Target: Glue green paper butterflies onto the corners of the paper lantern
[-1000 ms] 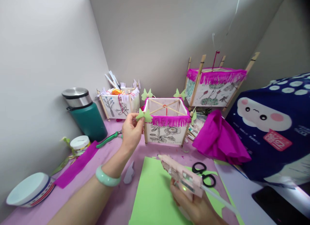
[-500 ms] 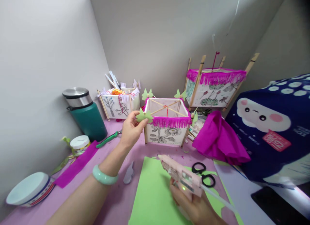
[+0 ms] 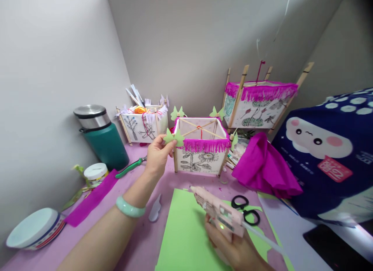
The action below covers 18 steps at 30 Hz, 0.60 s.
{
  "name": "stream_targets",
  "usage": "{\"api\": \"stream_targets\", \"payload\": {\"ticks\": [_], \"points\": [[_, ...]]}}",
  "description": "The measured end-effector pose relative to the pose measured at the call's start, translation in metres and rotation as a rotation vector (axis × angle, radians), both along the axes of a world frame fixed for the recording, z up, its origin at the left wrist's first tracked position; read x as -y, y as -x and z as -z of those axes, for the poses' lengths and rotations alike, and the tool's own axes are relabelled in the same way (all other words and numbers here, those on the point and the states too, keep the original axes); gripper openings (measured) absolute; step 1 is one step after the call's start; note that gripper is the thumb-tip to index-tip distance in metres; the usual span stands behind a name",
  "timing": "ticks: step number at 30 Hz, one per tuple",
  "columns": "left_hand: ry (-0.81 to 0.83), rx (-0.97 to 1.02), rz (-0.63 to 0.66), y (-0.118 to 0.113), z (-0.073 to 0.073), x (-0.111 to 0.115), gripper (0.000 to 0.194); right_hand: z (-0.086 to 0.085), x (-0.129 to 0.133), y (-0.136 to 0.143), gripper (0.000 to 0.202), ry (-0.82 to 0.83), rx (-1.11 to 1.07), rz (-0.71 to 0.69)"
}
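My left hand [image 3: 157, 154] pinches a green paper butterfly [image 3: 172, 138] against the front left corner post of a small paper lantern [image 3: 201, 162]. Magenta fringe runs round the lantern's top edge, crossed sticks span its opening, and flowers are drawn on its front. Green butterflies sit on its other corners too. In my right hand [image 3: 230, 243] is a pale pink glue gun [image 3: 217, 208] with a clear glue stick out of its back and a small light lit. Its nozzle points up and left, apart from the lantern, over a green paper sheet [image 3: 180, 232].
Black-handled scissors [image 3: 247, 209] lie right of the glue gun. Magenta crepe paper [image 3: 262, 170], a larger lantern [image 3: 256, 111] and a dark blue bag [image 3: 309, 173] stand at right. Leftward are green-handled pliers [image 3: 131, 168], a teal bottle [image 3: 106, 146], another lantern [image 3: 140, 129] and a bowl [image 3: 35, 228].
My left wrist and its bangle have shifted slightly up and right, while the fingers stay at the butterfly. The glue gun is held in nearly the same place.
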<state>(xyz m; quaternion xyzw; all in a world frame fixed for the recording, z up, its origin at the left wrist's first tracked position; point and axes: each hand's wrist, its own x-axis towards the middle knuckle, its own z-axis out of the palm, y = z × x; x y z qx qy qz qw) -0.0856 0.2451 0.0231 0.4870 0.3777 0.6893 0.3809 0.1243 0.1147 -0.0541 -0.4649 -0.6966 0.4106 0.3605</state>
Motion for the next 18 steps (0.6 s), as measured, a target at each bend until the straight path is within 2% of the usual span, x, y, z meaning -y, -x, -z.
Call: {"api": "stream_targets", "payload": {"ticks": [10,15,18], "points": [[0.026,-0.028,-0.036,0.003,-0.003,0.002,0.023,0.0,-0.001,-0.001,0.033,-0.004,0.026,-0.038],[0.033,-0.138,-0.002,0.009,-0.004,0.005,0.04,0.005,-0.001,-0.002,0.031,-0.01,0.009,-0.002],[-0.004,-0.204,-0.068,0.012,-0.007,0.002,0.032,0.006,-0.002,-0.002,0.034,-0.011,0.01,-0.02]]}}
